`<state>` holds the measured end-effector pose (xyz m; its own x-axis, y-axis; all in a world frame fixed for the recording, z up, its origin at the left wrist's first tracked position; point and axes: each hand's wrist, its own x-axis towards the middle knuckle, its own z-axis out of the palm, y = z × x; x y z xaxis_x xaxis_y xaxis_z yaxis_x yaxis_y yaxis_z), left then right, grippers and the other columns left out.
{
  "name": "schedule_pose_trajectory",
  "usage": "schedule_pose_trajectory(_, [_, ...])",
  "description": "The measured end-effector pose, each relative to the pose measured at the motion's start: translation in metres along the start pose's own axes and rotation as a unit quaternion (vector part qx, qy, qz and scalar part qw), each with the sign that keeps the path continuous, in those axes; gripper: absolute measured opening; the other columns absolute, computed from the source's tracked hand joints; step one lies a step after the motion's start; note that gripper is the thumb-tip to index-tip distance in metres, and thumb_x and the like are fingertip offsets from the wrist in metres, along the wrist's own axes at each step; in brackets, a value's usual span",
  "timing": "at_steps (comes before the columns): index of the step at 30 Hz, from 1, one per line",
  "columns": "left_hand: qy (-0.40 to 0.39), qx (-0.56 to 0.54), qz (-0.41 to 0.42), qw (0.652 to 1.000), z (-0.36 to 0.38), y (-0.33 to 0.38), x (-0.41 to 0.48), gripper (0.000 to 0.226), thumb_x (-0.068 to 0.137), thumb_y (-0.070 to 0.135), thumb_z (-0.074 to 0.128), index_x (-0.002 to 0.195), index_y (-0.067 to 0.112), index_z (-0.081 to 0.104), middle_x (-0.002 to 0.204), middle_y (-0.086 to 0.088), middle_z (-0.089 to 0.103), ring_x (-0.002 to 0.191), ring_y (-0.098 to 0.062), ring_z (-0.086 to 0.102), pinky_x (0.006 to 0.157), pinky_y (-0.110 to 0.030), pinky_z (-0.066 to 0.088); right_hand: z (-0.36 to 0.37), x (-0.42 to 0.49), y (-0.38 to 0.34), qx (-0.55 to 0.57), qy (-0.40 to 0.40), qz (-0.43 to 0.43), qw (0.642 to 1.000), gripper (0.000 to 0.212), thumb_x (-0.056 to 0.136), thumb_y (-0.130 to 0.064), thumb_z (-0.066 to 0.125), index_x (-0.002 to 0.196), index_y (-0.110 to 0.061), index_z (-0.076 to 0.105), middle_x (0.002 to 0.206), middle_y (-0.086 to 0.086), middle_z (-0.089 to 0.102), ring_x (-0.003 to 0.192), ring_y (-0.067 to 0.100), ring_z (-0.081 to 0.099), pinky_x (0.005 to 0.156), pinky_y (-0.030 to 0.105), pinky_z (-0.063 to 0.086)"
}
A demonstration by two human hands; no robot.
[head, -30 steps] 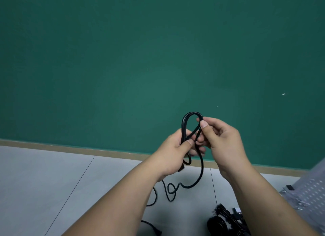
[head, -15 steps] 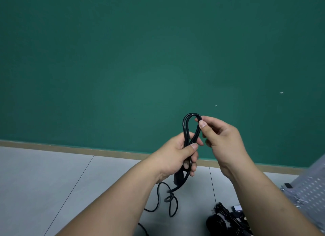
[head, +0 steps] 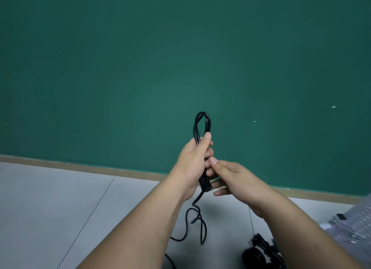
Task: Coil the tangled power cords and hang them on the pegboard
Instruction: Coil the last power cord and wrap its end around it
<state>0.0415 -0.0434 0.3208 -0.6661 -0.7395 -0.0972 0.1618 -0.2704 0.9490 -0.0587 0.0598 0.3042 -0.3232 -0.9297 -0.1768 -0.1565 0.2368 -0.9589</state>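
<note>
The power cord (head: 196, 133) in my left hand (head: 192, 164) has a black sheath, rubber or soft plastic by the look of it, smooth, with a faint shine along the top of its loop. Its moulded plug (head: 204, 184) is the same black, duller. The wall (head: 140, 68) is green and matt, like paint, slightly mottled. The floor (head: 50, 208) is pale grey tile, smooth, with a low sheen. The skirting (head: 100, 168) is a tan strip; wood or plastic, I can't tell. The pegboard (head: 359, 222) is pale grey, perforated sheet. The other cords (head: 259, 252) are black, slightly glossy.
</note>
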Motion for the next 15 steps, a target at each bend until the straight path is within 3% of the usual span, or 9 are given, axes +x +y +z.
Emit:
schedule_pose_trajectory(4, [0.017,0.054,0.045,0.997,-0.01,-0.003,0.004,0.025,0.115,0.032,0.044,0.099,0.014,0.046,0.072,0.001,0.041,0.053,-0.016,0.043,0.05,-0.026,0.04,0.001,-0.002,0.0,-0.019,-0.041,0.018,0.999,0.048,0.108,-0.057,0.044,0.121,-0.019,0.071,0.112,0.001,0.079,0.098,0.021,0.079,0.102,0.047,0.055])
schedule_pose_trajectory(9, [0.093,-0.008,0.069,0.993,-0.015,0.0,0.008,0.018,0.115,0.026,0.044,0.105,0.012,0.05,0.069,0.0,0.051,0.059,-0.019,0.064,0.056,-0.03,0.057,0.007,-0.004,0.001,-0.03,-0.075,0.004,0.997,0.029,0.104,-0.042,0.065,0.129,-0.03,0.06,0.111,-0.001,0.081,0.103,0.017,0.078,0.108,0.049,0.054])
schedule_pose_trajectory(12, [0.132,-0.062,0.092,0.985,-0.017,0.002,0.012,0.017,0.114,0.025,0.046,0.104,0.013,0.052,0.066,0.002,0.049,0.052,-0.015,0.054,0.051,-0.028,0.052,0.018,-0.001,0.005,-0.039,-0.112,0.006,0.993,0.042,0.102,-0.04,0.07,0.139,-0.035,0.051,0.11,-0.003,0.081,0.112,0.012,0.074,0.112,0.044,0.051])
schedule_pose_trajectory(15, [0.174,-0.05,0.108,0.977,-0.023,0.005,0.016,0.016,0.113,0.028,0.048,0.104,0.016,0.053,0.067,0.003,0.044,0.05,-0.012,0.04,0.045,-0.026,0.039,0.028,0.004,0.012,-0.049,-0.136,0.004,0.99,0.046,0.102,-0.033,0.071,0.143,-0.03,0.052,0.1,0.002,0.082,0.108,0.017,0.075,0.113,0.041,0.048])
